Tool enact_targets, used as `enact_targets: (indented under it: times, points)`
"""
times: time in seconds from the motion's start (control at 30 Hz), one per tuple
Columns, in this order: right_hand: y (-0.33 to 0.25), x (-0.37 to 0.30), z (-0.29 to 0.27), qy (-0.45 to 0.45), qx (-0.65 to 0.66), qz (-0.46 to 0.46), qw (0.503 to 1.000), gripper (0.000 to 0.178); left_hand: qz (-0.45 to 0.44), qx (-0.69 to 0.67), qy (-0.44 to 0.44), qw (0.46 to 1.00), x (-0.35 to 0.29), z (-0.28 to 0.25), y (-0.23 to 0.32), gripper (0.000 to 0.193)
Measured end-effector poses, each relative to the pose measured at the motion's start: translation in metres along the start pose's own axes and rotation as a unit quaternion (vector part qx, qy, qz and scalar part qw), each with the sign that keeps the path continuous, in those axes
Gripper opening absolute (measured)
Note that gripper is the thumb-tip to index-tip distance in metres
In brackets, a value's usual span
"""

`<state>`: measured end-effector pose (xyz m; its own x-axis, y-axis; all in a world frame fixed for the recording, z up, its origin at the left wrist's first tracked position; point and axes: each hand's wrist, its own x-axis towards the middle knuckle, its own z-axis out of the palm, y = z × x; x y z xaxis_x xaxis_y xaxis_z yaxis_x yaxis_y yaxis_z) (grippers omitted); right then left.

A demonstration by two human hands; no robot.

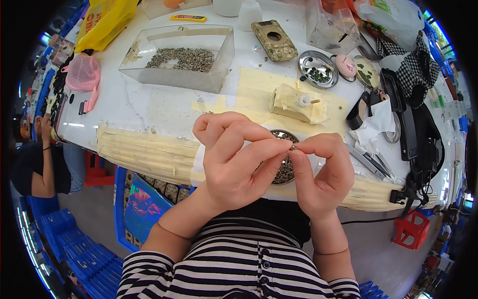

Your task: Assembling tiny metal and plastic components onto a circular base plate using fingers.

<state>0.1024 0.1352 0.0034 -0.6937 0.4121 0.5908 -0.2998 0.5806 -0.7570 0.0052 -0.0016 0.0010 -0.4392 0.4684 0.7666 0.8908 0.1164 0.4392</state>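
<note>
Tiny piece apparently pinched by left hand and right hand, bowl below, clear bin at 10 o'clock. Two-handed fingertip work judged underway; steady pinch needed next.

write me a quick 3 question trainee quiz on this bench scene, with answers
1. True or false: the left hand and right hand both lie flat on the table.
2. The many small pieces in the clear bin are: a) bright red b) grey c) blue
3. Fill in: the round metal plate holding green pieces stands to the ____ of the clear bin.

Key: 1. False, they are raised, fingertips together at a tiny piece. 2. b. 3. right.
</note>
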Motion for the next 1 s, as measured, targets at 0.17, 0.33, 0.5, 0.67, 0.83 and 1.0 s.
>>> enact_targets:
  times: [0.17, 0.33, 0.5, 0.67, 0.83, 1.0]
  points:
    - [-0.0029, 0.0012, 0.0046, 0.013, -0.127, -0.139, 0.982, 0.028, -0.019, 0.008, 0.012, 1.0, -0.002, 0.0016, -0.0027, 0.022]
    - [0.002, 0.0007, 0.0039, 0.004, -0.101, -0.106, 0.989, 0.034, -0.036, -0.013, 0.014, 0.999, -0.0026, 0.0003, -0.0023, 0.022]
    - [0.0025, -0.0013, 0.0049, 0.008, -0.066, -0.049, 0.997, 0.032, -0.045, -0.007, 0.027, 0.999, -0.0036, 0.0028, -0.0029, 0.021]
    - [0.0032, -0.0016, 0.004, 0.004, -0.057, -0.055, 0.997, 0.029, -0.048, -0.005, 0.036, 0.998, -0.0032, 0.0047, -0.0031, 0.021]
    - [0.0027, 0.0008, 0.0025, -0.024, 0.036, 0.026, 0.999, 0.02, -0.029, 0.0, 0.019, 0.999, -0.0043, 0.0027, -0.004, 0.024]
    - [0.0032, 0.002, -0.0013, -0.039, 0.071, 0.049, 0.996, 0.015, -0.028, 0.0, 0.015, 1.0, -0.0031, 0.0019, -0.0031, 0.026]
